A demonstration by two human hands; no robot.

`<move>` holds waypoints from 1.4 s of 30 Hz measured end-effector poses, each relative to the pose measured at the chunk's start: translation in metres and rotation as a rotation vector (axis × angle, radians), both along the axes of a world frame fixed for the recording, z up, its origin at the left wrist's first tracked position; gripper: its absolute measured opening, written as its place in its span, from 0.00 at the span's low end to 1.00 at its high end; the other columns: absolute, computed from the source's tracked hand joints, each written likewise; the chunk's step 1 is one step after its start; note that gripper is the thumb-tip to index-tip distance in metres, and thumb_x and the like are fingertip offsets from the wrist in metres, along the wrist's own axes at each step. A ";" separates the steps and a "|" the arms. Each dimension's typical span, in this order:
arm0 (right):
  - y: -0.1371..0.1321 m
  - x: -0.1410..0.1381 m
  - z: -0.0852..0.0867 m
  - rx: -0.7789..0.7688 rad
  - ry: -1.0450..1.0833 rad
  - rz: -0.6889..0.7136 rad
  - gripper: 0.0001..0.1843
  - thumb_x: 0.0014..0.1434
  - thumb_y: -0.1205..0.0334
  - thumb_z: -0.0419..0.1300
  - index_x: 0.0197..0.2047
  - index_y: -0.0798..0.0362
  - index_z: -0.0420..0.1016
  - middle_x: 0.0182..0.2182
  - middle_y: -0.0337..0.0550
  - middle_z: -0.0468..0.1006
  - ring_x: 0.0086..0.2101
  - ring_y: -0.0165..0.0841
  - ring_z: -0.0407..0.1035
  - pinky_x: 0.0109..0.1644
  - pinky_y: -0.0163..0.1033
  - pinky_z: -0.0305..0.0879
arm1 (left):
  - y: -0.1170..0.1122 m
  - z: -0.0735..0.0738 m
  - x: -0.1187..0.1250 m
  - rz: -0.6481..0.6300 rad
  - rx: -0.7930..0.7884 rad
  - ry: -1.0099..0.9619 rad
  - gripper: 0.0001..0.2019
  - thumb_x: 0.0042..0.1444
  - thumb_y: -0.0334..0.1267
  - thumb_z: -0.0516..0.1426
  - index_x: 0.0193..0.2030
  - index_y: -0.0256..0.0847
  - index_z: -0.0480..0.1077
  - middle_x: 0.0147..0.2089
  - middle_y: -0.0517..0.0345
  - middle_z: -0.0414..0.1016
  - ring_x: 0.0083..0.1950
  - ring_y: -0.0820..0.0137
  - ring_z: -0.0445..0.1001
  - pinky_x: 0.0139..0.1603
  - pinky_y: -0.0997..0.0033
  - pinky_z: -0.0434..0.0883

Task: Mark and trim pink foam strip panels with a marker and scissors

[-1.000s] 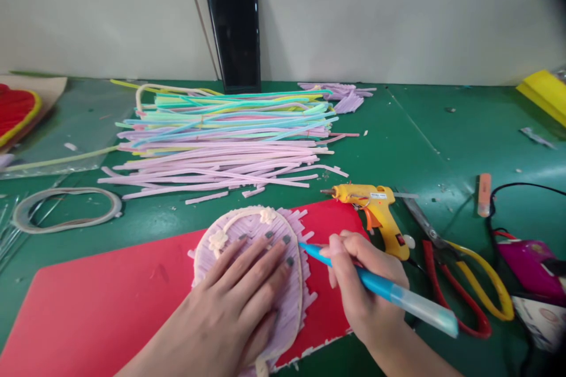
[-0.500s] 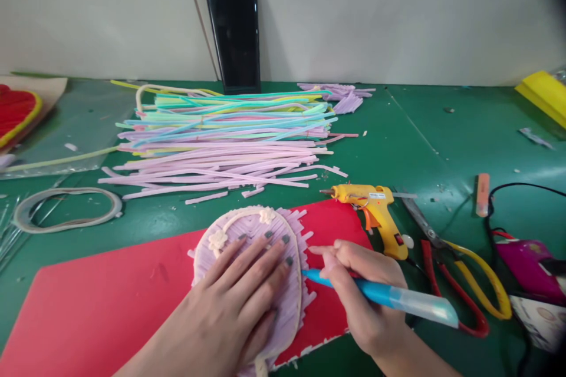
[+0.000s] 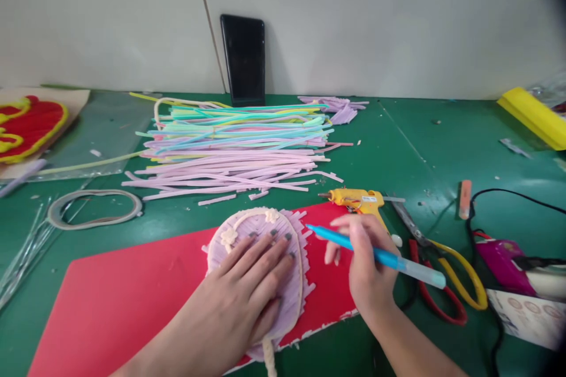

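My left hand lies flat with its fingers stretched over a rounded lilac piece built from fuzzy chenille stems. A cream outline and small cream flowers trim this piece, and uneven stem ends stick out past its right edge. Beneath it is a red sheet. My right hand grips a blue pen with a translucent rear end. The pen's tip hovers near the ragged upper right edge of the lilac piece; whether it touches, I cannot tell.
Behind the red sheet lies a pile of pastel chenille stems. A phone leans on the wall. To the right are a yellow glue gun, scissors and a black cord. A tape ring lies left.
My right hand has lifted the pen from the piece's right outline, moving its tip up toward the upper right edge. My left hand stays on the piece. The camera view has shifted.
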State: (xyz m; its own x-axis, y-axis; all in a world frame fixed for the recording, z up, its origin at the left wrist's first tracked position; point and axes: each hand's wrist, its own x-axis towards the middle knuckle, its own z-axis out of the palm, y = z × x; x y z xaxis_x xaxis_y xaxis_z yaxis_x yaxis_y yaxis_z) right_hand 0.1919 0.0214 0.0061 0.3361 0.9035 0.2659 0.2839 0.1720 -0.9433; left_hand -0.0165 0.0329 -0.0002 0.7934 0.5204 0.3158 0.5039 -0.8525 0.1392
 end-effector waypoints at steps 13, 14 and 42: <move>0.017 -0.009 0.005 -0.104 -0.076 0.079 0.13 0.67 0.59 0.52 0.31 0.51 0.70 0.15 0.31 0.66 0.18 0.25 0.64 0.23 0.30 0.63 | -0.001 0.000 0.001 0.048 0.055 0.031 0.20 0.66 0.43 0.49 0.59 0.39 0.69 0.64 0.53 0.68 0.64 0.59 0.65 0.66 0.57 0.57; 0.018 -0.008 0.002 -0.103 -0.047 0.076 0.11 0.67 0.59 0.52 0.34 0.51 0.70 0.15 0.30 0.66 0.17 0.25 0.64 0.22 0.30 0.63 | -0.001 -0.001 0.001 0.047 0.052 0.035 0.20 0.66 0.43 0.49 0.59 0.39 0.69 0.64 0.53 0.68 0.65 0.58 0.65 0.67 0.56 0.55; 0.023 0.001 -0.008 -0.007 -0.353 0.201 0.15 0.62 0.69 0.57 0.24 0.52 0.60 0.18 0.31 0.60 0.19 0.23 0.57 0.23 0.30 0.58 | 0.004 -0.010 -0.006 -0.019 0.040 0.066 0.18 0.63 0.42 0.52 0.57 0.41 0.70 0.62 0.55 0.71 0.70 0.60 0.56 0.73 0.59 0.41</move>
State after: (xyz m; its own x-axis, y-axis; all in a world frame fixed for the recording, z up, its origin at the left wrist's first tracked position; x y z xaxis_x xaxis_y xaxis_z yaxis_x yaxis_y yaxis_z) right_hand 0.1925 0.0440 -0.0016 0.0419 0.9439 0.3275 0.5520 0.2513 -0.7950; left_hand -0.0229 0.0373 -0.0099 0.8229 0.4930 0.2824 0.4944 -0.8663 0.0715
